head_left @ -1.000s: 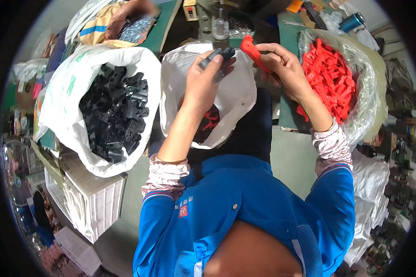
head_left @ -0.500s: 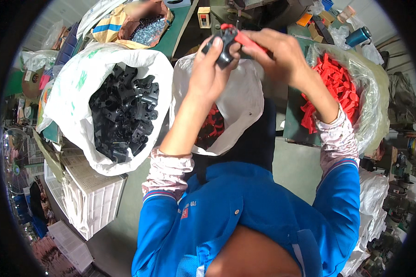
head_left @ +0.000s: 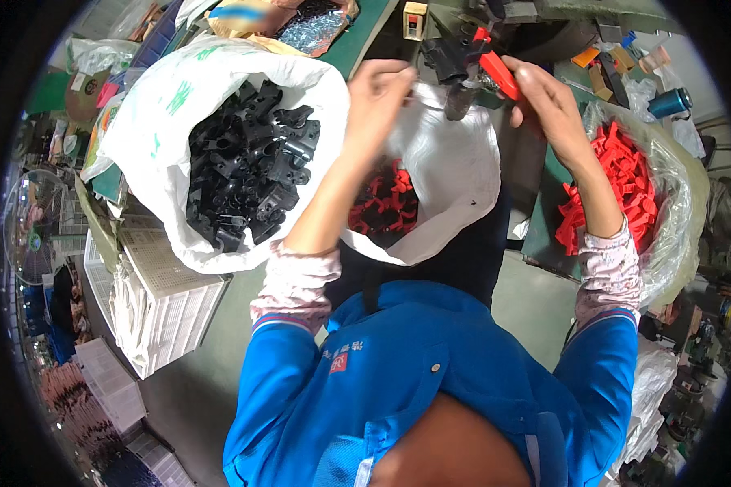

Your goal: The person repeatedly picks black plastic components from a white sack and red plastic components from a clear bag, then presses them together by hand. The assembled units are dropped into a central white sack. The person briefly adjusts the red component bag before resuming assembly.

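Note:
My right hand (head_left: pixel 551 101) pinches the end of a red plastic lever (head_left: pixel 499 75). The lever's other end meets a black molded plastic part (head_left: pixel 447 60), which sits at the machine fixture beyond the middle bag. My left hand (head_left: pixel 382 93) is off the black part, over the gap between the two white bags. Its fingers are curled in and slightly blurred; whatever they may hold is hidden. Below the hands, the middle white bag (head_left: pixel 463 183) contains red-and-black assembled pieces (head_left: pixel 386 203).
On the left, a white woven bag (head_left: pixel 142 154) is full of black molded parts (head_left: pixel 248 166). A clear-lined bag (head_left: pixel 678 211) at right holds red levers (head_left: pixel 613 183). Metal pins (head_left: pixel 317 28) lie in a paper sack at the back. A blue-green bottle (head_left: pixel 670 103) rests at far right.
My left hand has let go of the black part and drawn left. The black part and red lever have moved to the machine fixture, with my right hand still on the lever. The view has shifted.

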A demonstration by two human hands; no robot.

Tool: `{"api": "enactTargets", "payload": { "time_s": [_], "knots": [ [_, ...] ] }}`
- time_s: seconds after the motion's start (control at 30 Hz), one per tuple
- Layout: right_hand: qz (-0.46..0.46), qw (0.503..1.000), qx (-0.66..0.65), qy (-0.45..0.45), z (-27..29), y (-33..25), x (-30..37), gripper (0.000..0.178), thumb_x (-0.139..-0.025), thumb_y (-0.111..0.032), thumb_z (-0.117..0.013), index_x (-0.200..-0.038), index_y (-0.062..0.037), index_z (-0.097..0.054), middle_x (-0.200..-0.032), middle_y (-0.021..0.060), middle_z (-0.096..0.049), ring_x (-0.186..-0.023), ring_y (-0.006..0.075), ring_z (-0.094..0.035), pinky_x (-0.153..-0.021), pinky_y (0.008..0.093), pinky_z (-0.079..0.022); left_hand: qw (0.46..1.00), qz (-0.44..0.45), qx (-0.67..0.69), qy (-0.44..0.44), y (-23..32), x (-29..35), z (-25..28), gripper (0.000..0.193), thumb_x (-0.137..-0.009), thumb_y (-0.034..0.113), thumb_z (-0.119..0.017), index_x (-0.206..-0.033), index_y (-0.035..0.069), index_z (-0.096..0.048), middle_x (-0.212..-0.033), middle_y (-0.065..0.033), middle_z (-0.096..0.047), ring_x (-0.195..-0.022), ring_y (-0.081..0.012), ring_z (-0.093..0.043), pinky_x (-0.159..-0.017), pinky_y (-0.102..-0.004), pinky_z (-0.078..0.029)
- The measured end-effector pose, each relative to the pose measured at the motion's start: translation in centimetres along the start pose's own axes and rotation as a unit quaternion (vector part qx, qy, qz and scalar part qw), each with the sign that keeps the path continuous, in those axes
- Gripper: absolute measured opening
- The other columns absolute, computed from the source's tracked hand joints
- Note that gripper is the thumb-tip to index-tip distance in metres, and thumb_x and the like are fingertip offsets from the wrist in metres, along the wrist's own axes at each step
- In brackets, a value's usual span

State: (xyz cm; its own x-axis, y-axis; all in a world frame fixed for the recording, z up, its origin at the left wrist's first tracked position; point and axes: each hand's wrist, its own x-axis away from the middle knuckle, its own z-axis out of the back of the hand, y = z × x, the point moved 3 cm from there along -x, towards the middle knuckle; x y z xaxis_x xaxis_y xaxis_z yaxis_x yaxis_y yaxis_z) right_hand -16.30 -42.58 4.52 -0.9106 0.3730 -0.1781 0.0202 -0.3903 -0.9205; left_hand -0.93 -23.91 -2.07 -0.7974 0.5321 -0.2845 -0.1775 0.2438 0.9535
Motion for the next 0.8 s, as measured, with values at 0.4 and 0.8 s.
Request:
{"api": "enactTargets", "payload": {
  "time_s": [0.4, 0.8],
  "knots": [
    [-0.065, 0.871, 0.475, 0.103, 7.4, 7.4, 9.3, 0.020, -0.085, -0.021, -0.063, -0.093, -0.0038, -0.070, -0.087, 0.0198, -0.067, -0.079, 0.0365, -0.065, -0.069, 0.0427, -0.052, 0.769, 0.087, -0.621, -0.123, -9.4, -2.9, 21.1, 0.058, -0.073, 0.016, -0.065, -0.125, -0.005, -0.050, -0.116, -0.0256, -0.061, -0.112, -0.0408, -0.056, -0.097, -0.0441, -0.043],
    [-0.413, 0.721, 0.540, 0.135, 19.8, 16.0, 7.1, 0.043, -0.082, -0.040, -0.067, -0.109, -0.0069, -0.066, -0.113, 0.0186, -0.066, -0.108, 0.0350, -0.062, -0.088, 0.0461, -0.050, 0.768, -0.109, -0.630, -0.046, -6.0, -1.4, 21.1, 0.064, -0.062, -0.008, -0.050, -0.126, -0.001, -0.053, -0.109, -0.0231, -0.058, -0.108, -0.0421, -0.050, -0.098, -0.0461, -0.038]
  ]
}}
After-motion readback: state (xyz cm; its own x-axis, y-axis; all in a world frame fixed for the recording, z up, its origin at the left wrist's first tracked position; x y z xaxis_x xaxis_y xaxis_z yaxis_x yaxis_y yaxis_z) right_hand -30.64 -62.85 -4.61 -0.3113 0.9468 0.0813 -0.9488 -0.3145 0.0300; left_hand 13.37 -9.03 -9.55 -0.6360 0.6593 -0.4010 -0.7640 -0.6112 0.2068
